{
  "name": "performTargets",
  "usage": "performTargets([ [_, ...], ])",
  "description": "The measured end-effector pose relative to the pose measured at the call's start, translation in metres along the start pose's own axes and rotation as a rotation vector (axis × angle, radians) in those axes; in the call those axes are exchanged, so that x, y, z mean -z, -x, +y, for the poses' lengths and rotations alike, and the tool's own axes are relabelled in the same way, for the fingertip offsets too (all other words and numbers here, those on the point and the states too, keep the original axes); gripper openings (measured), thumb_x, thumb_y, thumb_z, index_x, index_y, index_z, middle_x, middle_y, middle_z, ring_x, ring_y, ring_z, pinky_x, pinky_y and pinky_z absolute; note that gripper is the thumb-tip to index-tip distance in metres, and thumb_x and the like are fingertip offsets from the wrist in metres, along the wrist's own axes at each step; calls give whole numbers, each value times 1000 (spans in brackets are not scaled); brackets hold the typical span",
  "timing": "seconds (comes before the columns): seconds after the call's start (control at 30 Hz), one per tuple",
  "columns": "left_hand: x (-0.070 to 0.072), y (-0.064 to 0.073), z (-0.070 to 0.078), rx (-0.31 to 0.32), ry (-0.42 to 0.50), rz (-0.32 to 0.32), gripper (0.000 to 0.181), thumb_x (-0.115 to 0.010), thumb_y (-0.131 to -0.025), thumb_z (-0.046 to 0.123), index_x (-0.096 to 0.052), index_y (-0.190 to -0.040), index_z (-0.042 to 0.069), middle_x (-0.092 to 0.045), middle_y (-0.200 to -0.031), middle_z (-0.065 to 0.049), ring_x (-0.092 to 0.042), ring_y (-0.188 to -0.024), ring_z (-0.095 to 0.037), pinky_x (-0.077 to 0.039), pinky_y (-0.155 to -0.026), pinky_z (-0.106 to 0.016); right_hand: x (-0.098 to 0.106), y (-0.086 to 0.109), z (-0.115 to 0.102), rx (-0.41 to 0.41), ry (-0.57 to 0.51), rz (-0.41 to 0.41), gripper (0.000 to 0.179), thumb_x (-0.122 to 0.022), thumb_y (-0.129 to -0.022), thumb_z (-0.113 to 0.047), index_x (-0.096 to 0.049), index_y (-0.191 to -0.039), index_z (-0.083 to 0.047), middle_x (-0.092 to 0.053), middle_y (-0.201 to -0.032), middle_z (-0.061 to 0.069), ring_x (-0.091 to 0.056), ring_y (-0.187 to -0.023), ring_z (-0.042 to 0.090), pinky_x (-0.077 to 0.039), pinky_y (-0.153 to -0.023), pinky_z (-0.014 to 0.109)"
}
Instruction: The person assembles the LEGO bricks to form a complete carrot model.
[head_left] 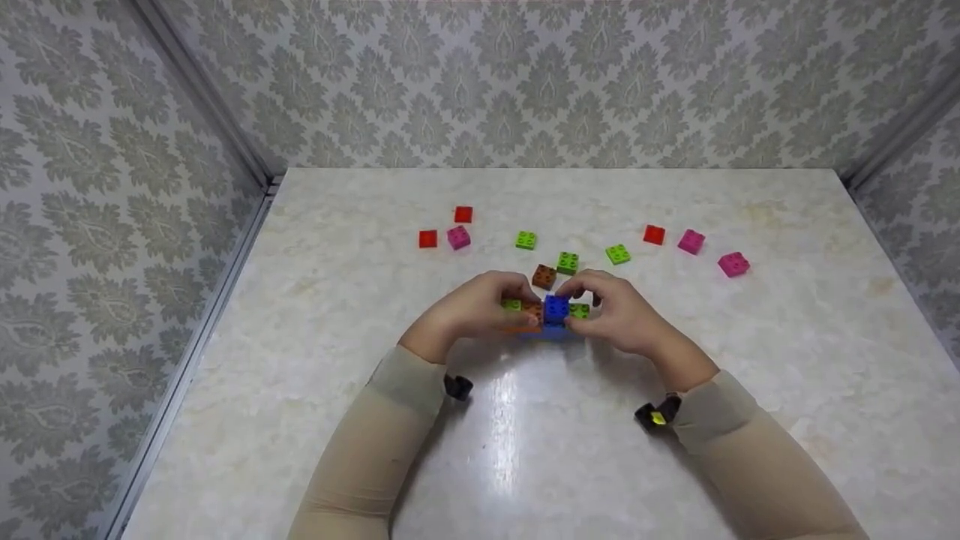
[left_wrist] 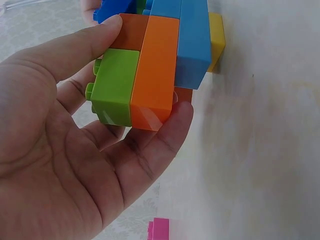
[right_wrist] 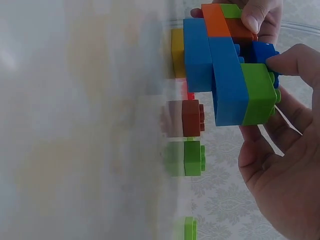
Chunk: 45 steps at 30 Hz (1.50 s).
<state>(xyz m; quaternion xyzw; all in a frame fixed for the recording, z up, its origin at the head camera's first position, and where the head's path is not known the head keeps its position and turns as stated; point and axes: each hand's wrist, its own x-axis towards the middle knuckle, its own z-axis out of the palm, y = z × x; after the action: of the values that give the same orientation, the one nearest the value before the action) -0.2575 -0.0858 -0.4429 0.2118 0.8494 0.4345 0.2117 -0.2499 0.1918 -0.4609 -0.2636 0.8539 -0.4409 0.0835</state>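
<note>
A stacked toy-brick build is held between both hands near the table's middle. Its lower layers show an orange brick (left_wrist: 155,75), light blue bricks (right_wrist: 230,80) and a yellow brick (left_wrist: 217,42) at the bottom. On top sit a green brick (left_wrist: 115,87) and a brown brick (left_wrist: 130,31) at the left end, and another green brick (right_wrist: 257,92) at the right. My left hand (head_left: 480,304) grips the left end, thumb on the brown brick, fingers beneath and behind. With thumb and fingers my right hand (head_left: 619,315) pinches a dark blue brick (head_left: 556,307), which stands tilted between the brown and right green bricks.
Behind the hands lie a loose brown brick (head_left: 544,276) and a green brick (head_left: 568,262). Thin green pieces (head_left: 526,240), flat red pieces (head_left: 427,238) and pink bricks (head_left: 691,241) are scattered farther back. Patterned wall panels (head_left: 502,82) border the table (head_left: 300,360).
</note>
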Motion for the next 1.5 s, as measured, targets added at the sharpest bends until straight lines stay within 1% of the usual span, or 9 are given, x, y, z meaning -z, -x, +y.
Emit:
performTargets([
  [0.27,0,0,1,19,20,-6,22,-87,-102,22,-80,-122,15,-84,-129,-2,-72,-114,-17,-57,-111,-44,-3,0,2,-18,18,-31,37,-83,-94,-12,-78,-130,-12,-76,-132,9,-66,-126,30,-50,-102,46],
  [0.5,1,0,1,33,18,-12,21,-86,-103,23,-80,-122,17,-84,-129,-1,-71,-114,-17,-57,-110,-44,-9,-1,3,-39,-6,-12,32,-86,-102,-31,-79,-129,-15,-75,-131,7,-68,-125,26,-53,-104,45],
  [0.77,1,-1,2,19,4,-8,21,-86,-102,22,-81,-122,16,-83,-127,-1,-70,-112,-17,-57,-109,-43,-15,1,3,-148,-106,0,28,-82,-106,-28,-77,-128,-11,-78,-133,10,-65,-119,25,-51,-107,40],
  [0.93,0,-2,-1,13,15,-17,21,-86,-103,23,-80,-121,16,-84,-128,-1,-70,-110,-16,-58,-107,-42,-16,1,2,-153,-109,-5,26,-82,-106,-27,-77,-126,-11,-78,-133,10,-65,-120,24,-50,-109,41],
  [1.03,2,-3,-8,-21,37,-13,21,-88,-101,24,-80,-119,17,-84,-126,-1,-70,-110,-15,-57,-106,-40,-16,0,1,-123,-111,-8,28,-83,-106,-26,-78,-127,-9,-79,-130,11,-67,-121,25,-51,-111,43],
  [1.13,3,-8,-22,-91,65,-12,22,-90,-99,27,-82,-118,19,-83,-121,1,-67,-109,-15,-55,-103,-38,-15,-1,2,-111,-104,-6,29,-83,-105,-25,-78,-128,-9,-79,-129,11,-68,-123,26,-51,-114,47],
  [1.3,4,-16,-39,-183,106,-12,27,-91,-98,32,-84,-121,19,-82,-119,1,-65,-107,-16,-53,-100,-36,-14,-1,2,-127,-96,-8,31,-84,-105,-27,-77,-130,-9,-78,-132,11,-67,-130,30,-48,-119,53],
  [1.4,6,-17,-42,-173,104,11,30,-82,-105,36,-83,-126,15,-81,-124,-3,-66,-110,-18,-54,-103,-39,-13,0,2,-148,-94,-14,33,-84,-105,-29,-77,-131,-10,-78,-135,12,-66,-133,32,-48,-121,55],
  [1.5,7,-21,-42,-132,121,65,38,-72,-110,41,-80,-132,11,-80,-131,-7,-69,-116,-22,-54,-110,-44,-12,1,2,-165,-93,-18,34,-84,-105,-30,-76,-132,-10,-77,-137,12,-66,-135,33,-47,-124,58],
])
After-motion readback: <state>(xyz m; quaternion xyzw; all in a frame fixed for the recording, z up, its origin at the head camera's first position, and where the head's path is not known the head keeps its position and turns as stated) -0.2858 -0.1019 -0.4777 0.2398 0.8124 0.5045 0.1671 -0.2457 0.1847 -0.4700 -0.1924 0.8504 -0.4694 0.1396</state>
